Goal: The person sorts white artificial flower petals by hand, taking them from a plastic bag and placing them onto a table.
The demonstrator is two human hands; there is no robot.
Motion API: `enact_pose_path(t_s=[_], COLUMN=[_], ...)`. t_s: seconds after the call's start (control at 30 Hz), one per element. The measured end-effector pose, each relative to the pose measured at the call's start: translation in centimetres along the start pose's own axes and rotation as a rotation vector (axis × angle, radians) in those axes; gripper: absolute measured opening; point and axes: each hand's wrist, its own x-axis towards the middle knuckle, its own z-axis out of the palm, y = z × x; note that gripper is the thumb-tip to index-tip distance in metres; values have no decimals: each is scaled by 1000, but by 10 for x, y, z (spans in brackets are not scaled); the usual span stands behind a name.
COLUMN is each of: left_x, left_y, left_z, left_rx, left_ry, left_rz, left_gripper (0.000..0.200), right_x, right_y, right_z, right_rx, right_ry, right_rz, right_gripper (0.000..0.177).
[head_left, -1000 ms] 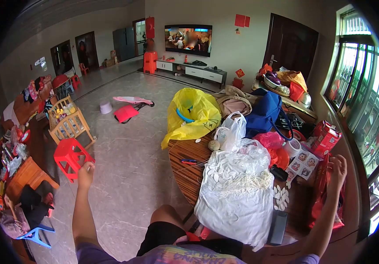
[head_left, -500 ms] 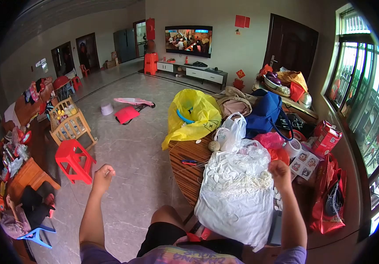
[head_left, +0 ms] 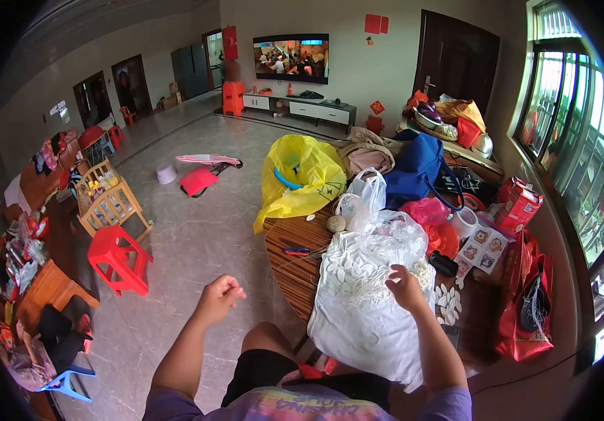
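My left hand (head_left: 220,297) is raised over the floor, left of the wooden table (head_left: 289,270); its fingers are curled together, and anything held is too small to make out. My right hand (head_left: 406,286) hovers above the white cloth (head_left: 365,337), also with curled fingers, beside the heap of white strings (head_left: 379,286). Small white flat pieces lie on the cloth, and more pieces (head_left: 448,303) are at its right. Pliers (head_left: 297,251) with red and blue handles rest on the table near thin strands. A clear plastic bag (head_left: 397,235) touches the cloth's top edge.
A yellow bag (head_left: 300,175), a round ball (head_left: 336,224) and a blue bag (head_left: 418,172) are on the table's far part. Right of it stands a red bag (head_left: 523,302). A red stool (head_left: 119,259) and a wooden crib (head_left: 112,200) stand left. A person (head_left: 35,358) sits lower left.
Both hands have moved inward, toward each other; my left hand went right and slightly down, my right hand went left over the cloth. The view has shifted slightly, and a dark case now shows at right.
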Motion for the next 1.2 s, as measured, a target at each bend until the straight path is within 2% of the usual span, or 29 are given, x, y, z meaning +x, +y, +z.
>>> enact_pose_path(t_s=[0.07,0.23,0.43,0.57,0.9,1.2], left_x=[-3,-3,-3,-3,-4,-3], left_y=[9,6,14,23,28,24], left_z=[15,43,67,83,117,126], left_rx=[-46,-117,-176,-207,-288,-302], left_ry=[-40,-158,-259,-327,-342,-385], left_rz=[-64,-96,-154,-182,-167,-170], left_gripper=[5,10,14,17,18,18], right_x=[-4,-43,-106,-132,-141,-142], right_y=[-1,-10,5,9,34,29], right_z=[-5,-41,-70,-63,-39,-35], right_rx=[-41,-120,-309,-421,-685,-761], right_ry=[91,99,102,138,217,158], right_rz=[-56,-62,113,267,137,182], right_gripper=[38,32,18,20,17,17])
